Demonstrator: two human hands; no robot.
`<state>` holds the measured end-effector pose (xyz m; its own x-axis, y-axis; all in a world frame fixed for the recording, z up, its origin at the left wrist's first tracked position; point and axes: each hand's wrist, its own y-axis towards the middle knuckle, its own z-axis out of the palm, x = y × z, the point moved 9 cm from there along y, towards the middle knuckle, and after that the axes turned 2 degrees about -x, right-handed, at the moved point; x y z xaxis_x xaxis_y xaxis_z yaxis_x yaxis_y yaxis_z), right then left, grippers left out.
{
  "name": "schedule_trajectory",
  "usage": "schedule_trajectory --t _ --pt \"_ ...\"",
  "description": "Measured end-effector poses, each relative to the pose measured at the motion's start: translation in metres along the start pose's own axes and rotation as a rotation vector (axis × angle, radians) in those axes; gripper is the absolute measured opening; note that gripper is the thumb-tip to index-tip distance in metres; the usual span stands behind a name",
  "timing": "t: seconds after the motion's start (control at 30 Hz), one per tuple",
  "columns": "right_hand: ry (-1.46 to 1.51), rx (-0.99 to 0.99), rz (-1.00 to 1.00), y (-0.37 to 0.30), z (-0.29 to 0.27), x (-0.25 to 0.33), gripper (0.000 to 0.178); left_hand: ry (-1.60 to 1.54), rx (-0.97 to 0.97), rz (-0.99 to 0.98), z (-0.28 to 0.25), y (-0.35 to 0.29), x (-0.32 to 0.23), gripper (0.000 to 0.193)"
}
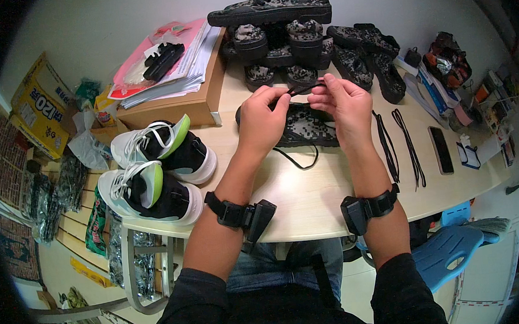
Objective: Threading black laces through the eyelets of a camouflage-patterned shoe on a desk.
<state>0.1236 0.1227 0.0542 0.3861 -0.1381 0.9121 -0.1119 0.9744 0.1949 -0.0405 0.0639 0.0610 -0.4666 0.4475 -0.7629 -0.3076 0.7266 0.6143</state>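
My left hand and my right hand are raised over a camouflage-patterned shoe that lies on the pale wooden table. Both hands pinch a black shoelace stretched between them above the shoe. A loose loop of the lace trails onto the table in front of the shoe. Each wrist wears a black strapped device.
Several camouflage shoes are piled at the table's far side. Two white, black and green sneakers sit at the left by a cardboard box with papers. Spare black laces and a phone lie right. A blue chair stands lower right.
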Motion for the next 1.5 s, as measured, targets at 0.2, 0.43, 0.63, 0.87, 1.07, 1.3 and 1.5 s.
schedule_trajectory --t 0.2,0.43,0.63,0.87,1.07,1.3,1.5 --pt "-0.002 -0.004 -0.050 0.002 -0.002 0.003 0.018 0.005 0.010 -0.017 0.001 0.000 0.001 0.013" --pt "-0.056 -0.002 -0.038 0.005 -0.003 -0.001 0.015 -0.010 0.020 -0.029 0.001 0.000 0.002 0.013" --pt "-0.281 0.018 -0.181 0.009 -0.008 0.004 0.016 0.021 -0.009 0.036 -0.003 0.001 -0.003 0.013" --pt "-0.477 -0.105 -0.332 0.012 -0.024 0.014 0.014 0.050 -0.088 0.019 -0.012 0.003 -0.009 0.011" --pt "-0.407 -0.191 -0.335 0.026 -0.055 0.019 0.013 -0.365 -0.156 -0.278 -0.022 0.007 0.025 0.016" --pt "-0.201 -0.430 -0.266 0.047 -0.136 0.029 0.019 -1.063 -0.219 -0.512 -0.032 0.011 0.054 0.017" --pt "-0.003 -0.622 -0.236 0.050 -0.214 0.020 0.021 -1.235 -0.398 -0.488 -0.042 0.009 0.062 0.017"
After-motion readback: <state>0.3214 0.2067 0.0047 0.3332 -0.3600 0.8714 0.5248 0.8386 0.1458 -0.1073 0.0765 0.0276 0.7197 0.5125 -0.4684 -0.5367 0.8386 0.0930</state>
